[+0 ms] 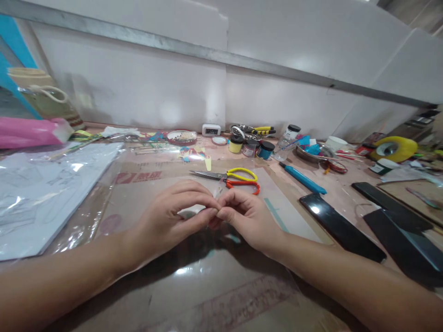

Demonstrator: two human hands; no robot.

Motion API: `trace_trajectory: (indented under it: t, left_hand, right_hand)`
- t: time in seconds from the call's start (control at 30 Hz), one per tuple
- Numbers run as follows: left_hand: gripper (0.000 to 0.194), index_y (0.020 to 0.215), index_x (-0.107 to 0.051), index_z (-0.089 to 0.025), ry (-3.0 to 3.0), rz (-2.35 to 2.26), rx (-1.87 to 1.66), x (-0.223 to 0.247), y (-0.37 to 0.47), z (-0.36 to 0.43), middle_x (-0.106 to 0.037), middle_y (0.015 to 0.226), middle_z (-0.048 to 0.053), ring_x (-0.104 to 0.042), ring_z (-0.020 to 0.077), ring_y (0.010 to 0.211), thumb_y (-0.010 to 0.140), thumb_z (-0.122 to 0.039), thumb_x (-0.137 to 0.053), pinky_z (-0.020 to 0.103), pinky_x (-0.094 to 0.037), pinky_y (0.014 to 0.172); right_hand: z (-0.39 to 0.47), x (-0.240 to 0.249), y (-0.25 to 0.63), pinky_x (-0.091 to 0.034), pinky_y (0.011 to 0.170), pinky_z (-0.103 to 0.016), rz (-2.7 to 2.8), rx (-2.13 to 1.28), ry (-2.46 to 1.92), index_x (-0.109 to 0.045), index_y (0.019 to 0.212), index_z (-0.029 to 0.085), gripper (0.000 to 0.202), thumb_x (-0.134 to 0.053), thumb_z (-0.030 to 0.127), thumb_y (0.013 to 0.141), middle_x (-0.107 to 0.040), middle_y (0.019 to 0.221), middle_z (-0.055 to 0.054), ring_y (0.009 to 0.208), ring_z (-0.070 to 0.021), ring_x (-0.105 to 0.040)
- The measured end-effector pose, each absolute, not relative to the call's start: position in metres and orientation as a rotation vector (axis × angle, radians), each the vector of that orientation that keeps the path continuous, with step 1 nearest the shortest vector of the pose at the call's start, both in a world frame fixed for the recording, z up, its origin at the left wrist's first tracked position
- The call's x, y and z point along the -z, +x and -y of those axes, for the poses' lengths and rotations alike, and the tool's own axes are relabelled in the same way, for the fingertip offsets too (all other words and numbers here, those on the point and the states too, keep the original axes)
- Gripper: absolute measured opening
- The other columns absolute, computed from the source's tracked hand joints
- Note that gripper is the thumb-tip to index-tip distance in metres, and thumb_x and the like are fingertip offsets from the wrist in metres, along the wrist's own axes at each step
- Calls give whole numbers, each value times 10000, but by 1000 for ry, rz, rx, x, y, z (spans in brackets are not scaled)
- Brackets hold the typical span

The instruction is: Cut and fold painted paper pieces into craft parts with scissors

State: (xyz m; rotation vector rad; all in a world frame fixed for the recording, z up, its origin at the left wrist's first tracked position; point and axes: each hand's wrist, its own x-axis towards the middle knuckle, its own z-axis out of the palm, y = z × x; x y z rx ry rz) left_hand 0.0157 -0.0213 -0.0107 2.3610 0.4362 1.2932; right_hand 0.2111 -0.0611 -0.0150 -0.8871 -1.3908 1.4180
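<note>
Both hands meet above the middle of the plastic-covered table (166, 295). My left hand (180, 207) is closed in a pinch, thumb against forefinger. Its fingertips touch those of my right hand (249, 216), which is pinched as well. Whatever lies between the fingertips is too small to make out; a bit of something clear shows just above them. Right behind the hands lie scissors (226, 177) with one yellow and one red handle, blades pointing left.
Papers with drawings (51, 193) lie at left near a pink bag (31, 132). Paint jars (249, 147) line the back beside a small clock (211, 130). At right are a blue cutter (304, 179), a black phone (342, 226) and yellow tape (394, 147).
</note>
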Motion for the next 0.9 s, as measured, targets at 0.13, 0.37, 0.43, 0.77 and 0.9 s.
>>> trace_trajectory:
  t: [0.13,0.37,0.43,0.77,0.9]
  left_hand:
    - [137,959,-736,-201,2310,-447,-1250,14,15,21,-731,882,25,-685,140,845,945,-118,-628,241,-552,778]
    - [132,978,-738,-210,2274,-421,-1287,14,16,21,-737,881,27,-694,149,841,933,-122,-649,254,-570,768]
    - [105,966,-739,-206,2286,-427,-1309,14,16,22,-747,876,27,-704,149,831,916,-136,-678,250,-580,762]
    - [55,929,-743,-209,2316,-466,-1338,15,18,20,-756,858,27,-713,149,805,904,-180,-704,248,-583,736]
    - [93,956,-733,-209,2329,-463,-1344,15,18,22,-750,888,18,-705,143,841,903,-146,-690,248,-572,777]
  right_hand:
    - [60,14,212,-606,652,-288,1398,-1439,-875,-616,815,192,300,-797,432,821,-708,723,0,664,-145,-702]
    - [58,14,214,-610,649,-285,1402,-1436,-871,-629,819,191,295,-783,442,834,-714,728,-2,663,-143,-704]
    - [59,14,213,-604,636,-275,1403,-1437,-872,-625,821,195,296,-777,448,839,-709,707,2,659,-142,-703]
    - [59,16,211,-599,666,-290,1429,-1334,-900,-623,821,197,286,-765,444,847,-698,723,2,664,-145,-695]
    - [60,17,210,-592,664,-282,1437,-1289,-901,-628,825,198,221,-744,380,869,-691,717,5,665,-141,-691]
